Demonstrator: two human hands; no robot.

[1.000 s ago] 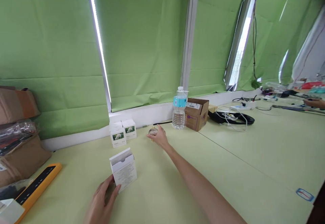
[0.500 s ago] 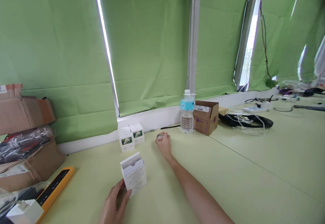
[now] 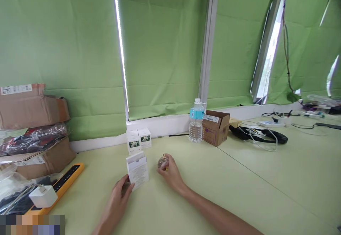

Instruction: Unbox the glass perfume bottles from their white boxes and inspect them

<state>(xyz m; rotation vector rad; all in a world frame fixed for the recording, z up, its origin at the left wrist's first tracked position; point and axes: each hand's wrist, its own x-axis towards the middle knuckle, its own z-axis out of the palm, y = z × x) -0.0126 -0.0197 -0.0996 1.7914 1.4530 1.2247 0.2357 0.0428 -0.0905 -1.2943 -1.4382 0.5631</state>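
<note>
My left hand (image 3: 119, 196) grips the lower left edge of a small white carton (image 3: 137, 174) between thumb and fingers. The carton stands upright on the table with its top flap raised and printed text facing me. To its right, my right hand (image 3: 170, 174) is closed around a small round glass perfume bottle (image 3: 161, 162) with a gold-coloured neck. Fingers cover part of the bottle, and I cannot tell whether it touches the table. Behind the open carton stand white boxes with a flower picture (image 3: 134, 144), close together near the wall.
A water bottle (image 3: 196, 124) and a brown cardboard box (image 3: 215, 130) stand at the back. Beyond them lie a black curved object (image 3: 277, 136) and cables. On the left are stacked cartons (image 3: 23, 110) and an orange power strip (image 3: 69, 181) with a white plug.
My right hand has drawn the perfume bottle back from near the wall, closer to me and the open carton. My left hand still holds the carton. The camera view has shifted slightly.
</note>
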